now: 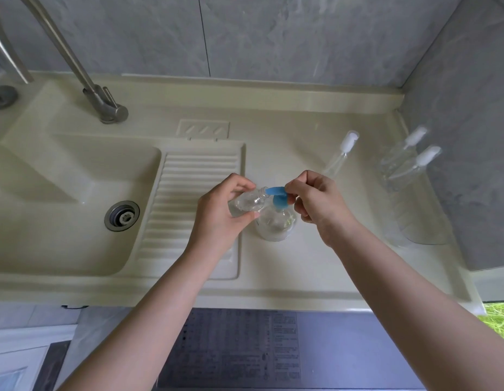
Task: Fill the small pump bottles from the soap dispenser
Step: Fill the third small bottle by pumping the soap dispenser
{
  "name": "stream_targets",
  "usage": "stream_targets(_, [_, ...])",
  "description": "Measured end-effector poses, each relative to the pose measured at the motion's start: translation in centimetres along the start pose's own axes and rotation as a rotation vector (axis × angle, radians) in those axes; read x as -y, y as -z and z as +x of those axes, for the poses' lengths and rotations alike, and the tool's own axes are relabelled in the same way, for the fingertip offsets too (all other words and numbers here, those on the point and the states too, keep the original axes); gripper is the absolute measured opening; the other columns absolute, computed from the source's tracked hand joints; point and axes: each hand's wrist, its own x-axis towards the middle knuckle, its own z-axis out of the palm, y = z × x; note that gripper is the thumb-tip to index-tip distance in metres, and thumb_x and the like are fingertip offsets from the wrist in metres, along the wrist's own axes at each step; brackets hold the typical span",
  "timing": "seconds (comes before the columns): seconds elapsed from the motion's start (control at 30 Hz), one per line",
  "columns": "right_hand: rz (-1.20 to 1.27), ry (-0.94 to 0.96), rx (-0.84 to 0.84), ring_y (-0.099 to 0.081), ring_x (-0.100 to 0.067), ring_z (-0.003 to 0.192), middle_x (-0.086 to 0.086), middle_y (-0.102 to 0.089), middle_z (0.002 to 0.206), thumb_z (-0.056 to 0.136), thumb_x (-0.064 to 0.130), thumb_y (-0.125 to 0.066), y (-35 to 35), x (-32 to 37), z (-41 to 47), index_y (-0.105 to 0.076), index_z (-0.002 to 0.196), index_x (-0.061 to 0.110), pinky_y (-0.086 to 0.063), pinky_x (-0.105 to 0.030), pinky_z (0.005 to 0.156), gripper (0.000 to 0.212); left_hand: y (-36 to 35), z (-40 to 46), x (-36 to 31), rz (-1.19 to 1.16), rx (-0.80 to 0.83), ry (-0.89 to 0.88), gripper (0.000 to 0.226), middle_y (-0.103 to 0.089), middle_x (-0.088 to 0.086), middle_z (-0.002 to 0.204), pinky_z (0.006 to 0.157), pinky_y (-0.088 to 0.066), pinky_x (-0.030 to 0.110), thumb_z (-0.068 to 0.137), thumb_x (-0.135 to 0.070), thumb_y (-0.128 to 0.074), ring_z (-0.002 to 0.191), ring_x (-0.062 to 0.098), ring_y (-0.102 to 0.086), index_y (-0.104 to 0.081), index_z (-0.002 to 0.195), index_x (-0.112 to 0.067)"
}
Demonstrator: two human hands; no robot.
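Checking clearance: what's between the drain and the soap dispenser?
Head view: the ribbed washboard slope, with the left hand holding a small bottle above it.

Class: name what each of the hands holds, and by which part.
Left hand grips the small clear bottle by its body; right hand pinches the soap dispenser's blue pump head.

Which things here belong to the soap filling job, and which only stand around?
Job:
left hand gripping small open bottle
right hand on blue pump
soap dispenser
capped bottles
pump tube

Around:
faucet
sink drain
ribbed drainboard
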Motion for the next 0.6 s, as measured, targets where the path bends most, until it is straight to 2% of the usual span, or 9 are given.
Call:
stream_targets(0.33, [0.022,-0.002,0.026,-0.032,-0.015,0.048,-0.003,-0.061,0.062,0.088,0.004,-0.059,0.31,0.13,-0.27,-0.053,0.07,0.013,-0.023,-0.022,0.044,0.021,0.01,-0.07,-0.09,0.003,-0.005,-0.009,0.042,-0.069,-0.016,0.101,0.086,-0.046,0.011,0.067,-0.003,-0.086,0.097,0.0,-0.066,-0.065,0.1,-0.019])
stream_targets(0.47, [0.014,0.003,0.008,-0.034,-0.015,0.049,-0.005,-0.06,0.064,0.089,0.003,-0.058,0.11,-0.27,-0.23,-0.053,0.069,0.014,-0.026,-0.02,0.043,0.024,-0.08,0.05,-0.2,0.0,-0.003,-0.002,0.041,-0.069,-0.016,0.1,0.082,-0.042,0.005,0.067,-0.001,-0.085,0.094,-0.004,-0.065,-0.066,0.099,-0.017])
stream_targets(0.6, [0.042,-0.043,0.059,-0.031,-0.016,0.051,-0.002,-0.062,0.063,0.089,0.005,-0.06,0.47,0.08,-0.22,-0.054,0.069,0.014,-0.021,-0.023,0.046,0.022,-0.01,-0.02,-0.05,0.012,0.006,0.004,0.043,-0.069,-0.016,0.101,0.081,-0.041,0.004,0.067,-0.001,-0.086,0.094,-0.003,-0.065,-0.066,0.101,-0.017])
